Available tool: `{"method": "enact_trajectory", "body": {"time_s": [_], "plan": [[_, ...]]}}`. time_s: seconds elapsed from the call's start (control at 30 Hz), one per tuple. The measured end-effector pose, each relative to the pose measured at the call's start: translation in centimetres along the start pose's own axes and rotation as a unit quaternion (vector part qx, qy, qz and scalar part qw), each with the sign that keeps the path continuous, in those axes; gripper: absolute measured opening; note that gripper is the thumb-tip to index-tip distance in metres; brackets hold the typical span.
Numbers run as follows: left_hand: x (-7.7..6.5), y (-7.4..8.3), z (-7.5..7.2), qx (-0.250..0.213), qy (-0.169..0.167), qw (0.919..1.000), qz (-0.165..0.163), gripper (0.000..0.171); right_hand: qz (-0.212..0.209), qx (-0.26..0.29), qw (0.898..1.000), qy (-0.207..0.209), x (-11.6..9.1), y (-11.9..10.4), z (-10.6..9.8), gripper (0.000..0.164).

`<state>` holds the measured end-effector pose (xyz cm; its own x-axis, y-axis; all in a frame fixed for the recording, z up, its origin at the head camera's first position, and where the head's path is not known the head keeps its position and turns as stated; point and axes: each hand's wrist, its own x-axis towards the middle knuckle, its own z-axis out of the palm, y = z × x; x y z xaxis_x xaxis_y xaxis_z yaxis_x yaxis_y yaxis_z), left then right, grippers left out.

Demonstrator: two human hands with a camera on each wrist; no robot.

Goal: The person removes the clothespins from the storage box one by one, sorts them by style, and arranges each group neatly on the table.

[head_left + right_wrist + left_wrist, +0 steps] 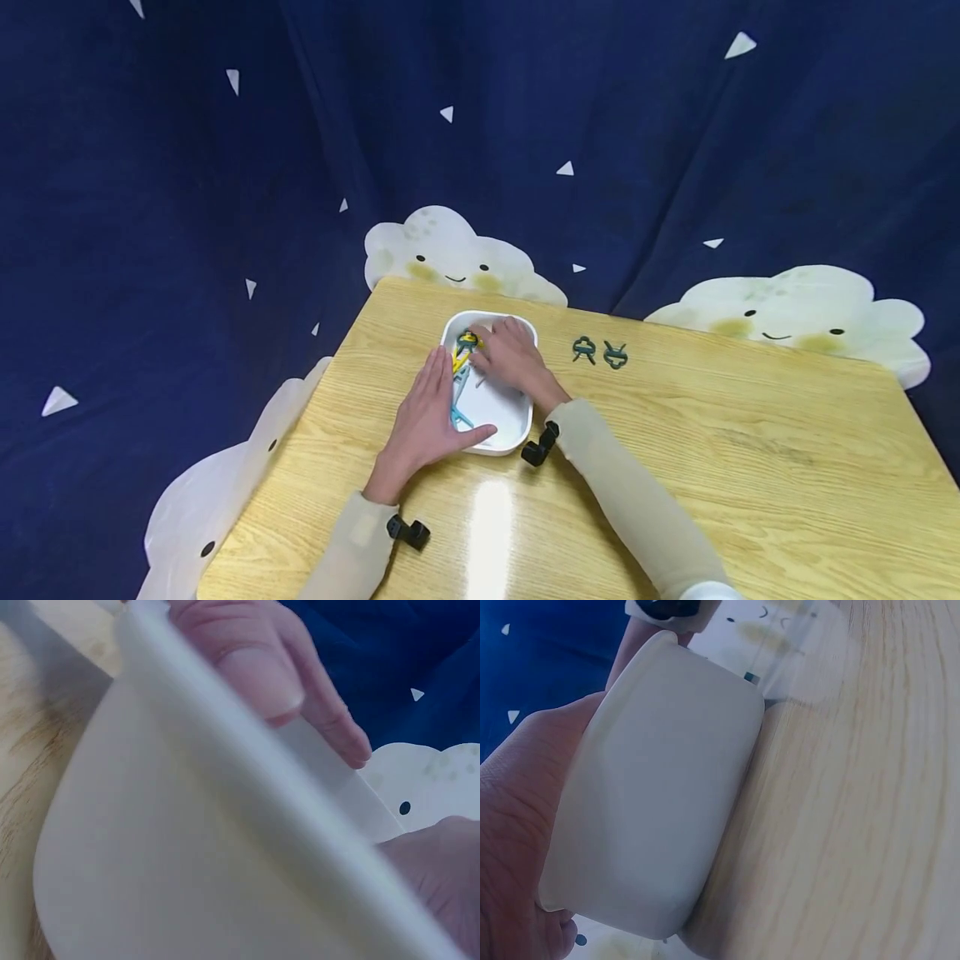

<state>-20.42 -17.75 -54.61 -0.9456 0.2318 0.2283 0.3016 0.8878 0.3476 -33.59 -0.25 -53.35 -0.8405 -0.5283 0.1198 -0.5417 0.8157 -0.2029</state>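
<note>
A white plastic bin [504, 421] stands on the wooden table, with several small clips inside along its left side. Among them are a dark green clip [467, 340], a yellow clip [461, 360] and a light blue clip [461, 417]. My left hand [429, 417] rests along the bin's left rim, fingers straight and thumb spread over the near rim. Reaching in from the right, my right hand [512, 354] has its fingertips beside the dark green clip. In the right wrist view its thumb [262, 682] shows apart from a finger, beyond the blurred rim.
Two dark green clips, one [584, 349] beside another [616, 356], lie on the table [712, 467] right of the bin. Behind the table's far edge hangs a dark blue curtain [510, 108] with cloud prints. Each sleeve carries a small black camera mount.
</note>
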Motion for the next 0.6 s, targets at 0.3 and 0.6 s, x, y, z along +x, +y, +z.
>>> {"method": "enact_trajectory", "body": {"time_s": [0.3, 0.6], "plan": [[0.21, 0.13, 0.13, -0.003, 0.005, 1.0, 0.007, 0.138, 0.0, -0.027, 1.0, -0.008, -0.34, 0.19, 0.09, 0.044], [0.0, 0.1, 0.08, -0.005, 0.006, 1.0, 0.002, 0.136, -0.005, -0.017, 1.0, 0.008, -0.37, 0.18, 0.1, 0.014]]}}
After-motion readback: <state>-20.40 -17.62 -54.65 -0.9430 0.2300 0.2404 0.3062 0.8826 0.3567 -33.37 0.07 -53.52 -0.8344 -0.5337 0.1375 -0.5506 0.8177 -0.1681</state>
